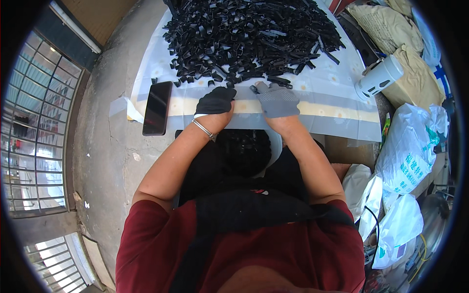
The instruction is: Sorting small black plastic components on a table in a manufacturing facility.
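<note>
Bent black strips (249,39) lie heaped just beyond the black-gloved left hand (215,101) and grey-gloved right hand (277,101); likely light, springy, best pinched edgewise. Both hands are curled; whether either grips a strip I can't tell. Beneath, a plastic-covered table (332,113); leftward, a phone (157,108), then concrete floor (107,122); rightward, plastic sacks (408,146).

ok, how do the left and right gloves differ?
Colour: the left glove is black; the right glove is grey.
Surface: the right glove shows a dotted pattern; none is discernible on the left glove.
Wrist side: a pale bracelet sits by the left glove; none shows by the right glove.
Shared: both are worn, on the near side of the black pile.
</note>
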A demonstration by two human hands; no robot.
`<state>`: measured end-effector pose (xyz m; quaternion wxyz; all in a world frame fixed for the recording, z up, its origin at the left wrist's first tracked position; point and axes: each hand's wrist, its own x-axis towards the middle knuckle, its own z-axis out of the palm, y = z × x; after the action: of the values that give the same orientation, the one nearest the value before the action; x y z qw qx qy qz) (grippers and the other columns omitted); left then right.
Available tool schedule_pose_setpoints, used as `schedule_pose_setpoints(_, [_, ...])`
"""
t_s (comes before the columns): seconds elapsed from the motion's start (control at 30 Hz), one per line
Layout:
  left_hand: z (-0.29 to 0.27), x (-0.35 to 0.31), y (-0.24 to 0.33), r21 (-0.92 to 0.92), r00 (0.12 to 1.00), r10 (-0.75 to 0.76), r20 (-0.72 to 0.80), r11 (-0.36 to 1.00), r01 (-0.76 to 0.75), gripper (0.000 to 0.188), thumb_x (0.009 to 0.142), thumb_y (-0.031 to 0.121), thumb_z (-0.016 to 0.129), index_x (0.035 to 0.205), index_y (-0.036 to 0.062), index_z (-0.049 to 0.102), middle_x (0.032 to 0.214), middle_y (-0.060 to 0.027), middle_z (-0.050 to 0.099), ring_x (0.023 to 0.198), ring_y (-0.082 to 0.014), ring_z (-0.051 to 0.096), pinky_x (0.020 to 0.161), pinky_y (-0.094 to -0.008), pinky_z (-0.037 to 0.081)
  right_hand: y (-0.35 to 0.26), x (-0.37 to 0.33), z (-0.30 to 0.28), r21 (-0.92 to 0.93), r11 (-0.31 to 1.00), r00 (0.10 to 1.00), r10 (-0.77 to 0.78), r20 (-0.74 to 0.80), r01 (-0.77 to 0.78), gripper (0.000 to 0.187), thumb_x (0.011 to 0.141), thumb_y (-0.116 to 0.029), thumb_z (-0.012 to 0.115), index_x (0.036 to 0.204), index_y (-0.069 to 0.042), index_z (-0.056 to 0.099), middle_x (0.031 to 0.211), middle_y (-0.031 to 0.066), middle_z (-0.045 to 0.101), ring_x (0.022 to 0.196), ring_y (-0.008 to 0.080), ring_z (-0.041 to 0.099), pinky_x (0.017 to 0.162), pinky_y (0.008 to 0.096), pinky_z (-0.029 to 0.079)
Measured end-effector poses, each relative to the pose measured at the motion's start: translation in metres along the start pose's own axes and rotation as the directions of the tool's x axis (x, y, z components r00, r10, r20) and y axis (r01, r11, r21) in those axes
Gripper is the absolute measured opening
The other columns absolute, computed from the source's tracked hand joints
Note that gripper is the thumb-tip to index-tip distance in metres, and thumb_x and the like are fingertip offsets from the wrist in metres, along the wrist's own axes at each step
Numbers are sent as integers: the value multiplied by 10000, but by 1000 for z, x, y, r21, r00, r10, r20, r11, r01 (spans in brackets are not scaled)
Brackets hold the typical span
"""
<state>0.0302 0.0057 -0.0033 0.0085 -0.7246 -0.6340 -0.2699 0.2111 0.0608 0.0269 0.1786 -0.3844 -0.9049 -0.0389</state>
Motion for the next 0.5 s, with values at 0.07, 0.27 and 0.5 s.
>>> schedule_pose_setpoints(0.07, [-7, -6, 4, -65, 993, -117, 22, 991, 118, 247, 774, 216, 573, 952, 49, 609, 897, -147, 611, 856, -291, 580, 734, -349, 465, 2, -6, 2, 74, 997, 999, 15, -46, -11, 192, 770, -123, 495, 913, -38, 592, 783, 149, 569, 771, 318, 560, 676, 419, 446])
schedule_pose_setpoints(0.27, [-7, -33, 5, -538, 798, -356, 487, 597, 595, 348, 820, 313, 572, 1037, 44, 609, 1013, -149, 614, 957, -215, 580, 818, -269, 430, -27, -29, -7, 469, 883, 998, 41, -57, -9, 196, 757, -173, 553, 890, -30, 571, 791, 150, 570, 746, 311, 551, 665, 417, 436])
schedule_pose_setpoints(0.5, [3, -51, 25, -697, 774, -366, 516, 346, 628, 421, 863, 400, 495, 1089, 58, 594, 1096, -169, 582, 1063, -209, 535, 884, -245, 387, -42, -35, -13, 290, 955, 993, -36, -113, 68, 207, 750, -228, 603, 842, -44, 578, 738, 112, 581, 677, 298, 559, 612, 392, 429])
